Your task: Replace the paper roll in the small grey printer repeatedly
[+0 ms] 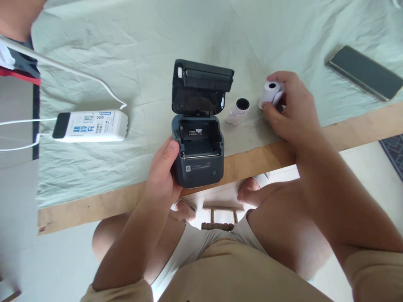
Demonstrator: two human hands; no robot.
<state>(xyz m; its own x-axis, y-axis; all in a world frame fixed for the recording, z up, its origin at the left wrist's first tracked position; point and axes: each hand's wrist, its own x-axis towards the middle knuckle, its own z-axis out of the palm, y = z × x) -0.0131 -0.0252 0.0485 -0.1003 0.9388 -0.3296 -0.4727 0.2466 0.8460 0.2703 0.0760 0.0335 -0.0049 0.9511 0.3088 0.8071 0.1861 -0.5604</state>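
A dark label printer (201,167) is near the table's front edge, its lid (201,88) swung up and the paper bay inside bare. My left hand (165,167) grips the printer's left side, thumb on the upper edge. To the right, my right hand (291,105) has thumb and fingers closed around a white paper roll (267,95), which stands on end with its dark core hole facing up. Between the printer and that roll, a second, slimmer white roll (234,115) with a black patterned end leans on the cloth.
A white power bank (94,126) with cables lies at the left, and a white cable (78,75) runs behind it. A dark phone (365,73) lies at the far right. Pale green cloth (141,37) covers the table, whose wooden edge (94,201) faces me. Another person's limb (19,16) shows top left.
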